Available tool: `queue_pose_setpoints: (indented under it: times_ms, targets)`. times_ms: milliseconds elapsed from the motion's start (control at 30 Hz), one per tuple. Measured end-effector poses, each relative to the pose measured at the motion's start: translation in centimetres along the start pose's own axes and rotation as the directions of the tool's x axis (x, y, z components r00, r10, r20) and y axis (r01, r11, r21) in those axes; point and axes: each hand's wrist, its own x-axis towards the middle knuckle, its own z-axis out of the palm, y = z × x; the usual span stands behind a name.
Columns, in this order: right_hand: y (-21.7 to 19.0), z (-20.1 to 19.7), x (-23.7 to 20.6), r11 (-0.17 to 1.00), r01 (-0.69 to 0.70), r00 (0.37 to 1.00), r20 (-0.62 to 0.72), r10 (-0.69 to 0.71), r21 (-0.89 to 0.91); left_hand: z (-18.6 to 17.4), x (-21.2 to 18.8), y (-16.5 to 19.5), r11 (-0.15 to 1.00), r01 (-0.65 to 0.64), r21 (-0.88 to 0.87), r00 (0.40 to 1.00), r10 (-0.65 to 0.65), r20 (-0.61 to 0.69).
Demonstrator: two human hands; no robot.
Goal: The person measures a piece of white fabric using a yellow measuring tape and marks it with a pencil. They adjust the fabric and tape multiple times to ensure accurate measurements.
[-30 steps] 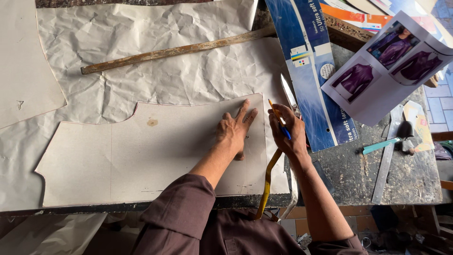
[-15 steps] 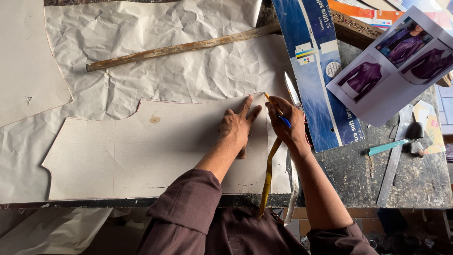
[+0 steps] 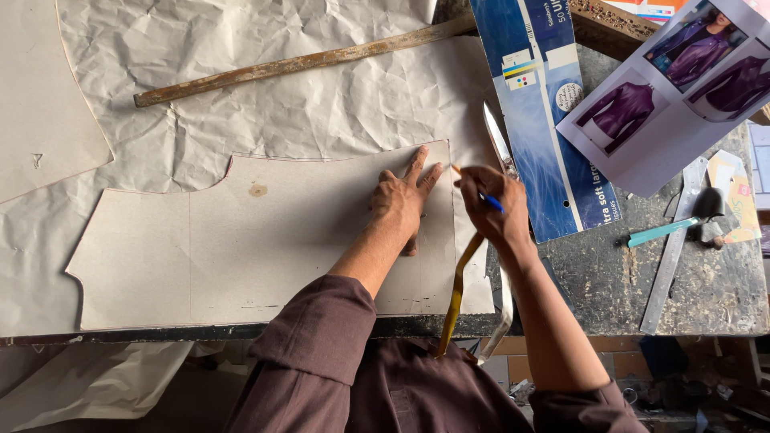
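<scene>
Grey cardboard pattern piece [image 3: 241,240] lies flat on crumpled paper [image 3: 321,112] at the near table edge, left hand [image 3: 401,200] spread and pressing it to stop slipping, right hand [image 3: 493,208] pinching a pencil [image 3: 473,186] along its right edge, wooden stick [image 3: 297,60] beyond.

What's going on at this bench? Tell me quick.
A person is tracing around a cardboard pattern piece laid on crumpled white paper. The left hand presses flat on the pattern near its right edge. The right hand holds a pen with its tip at that edge. A yellow measuring tape hangs by the right wrist. Scissors lie just beyond, and a long wooden stick lies across the paper.
</scene>
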Motion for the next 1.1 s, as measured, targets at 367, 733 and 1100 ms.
queue_pose_setpoints:
  times_ms: [367, 733, 1100]
  targets:
    - [2.5, 1.6, -7.4, 0.997, 0.08, 0.994, -0.078, -0.081, -0.01, 0.8, 0.0, -0.2, 0.998, -0.043, 0.042, 0.997, 0.046, -0.059]
    - [2.8, 1.8, -9.2, 0.995, 0.048, 0.995, -0.091, -0.04, 0.093, 4.6, -1.6, 0.2, 0.979, -0.141, 0.147, 0.976, 0.163, -0.143]
    - [2.3, 0.3, -14.1, 0.996, 0.035, 0.998, 0.048, -0.031, -0.081, 3.1, -4.1, -0.4, 0.989, -0.134, 0.062, 0.985, 0.14, -0.105]
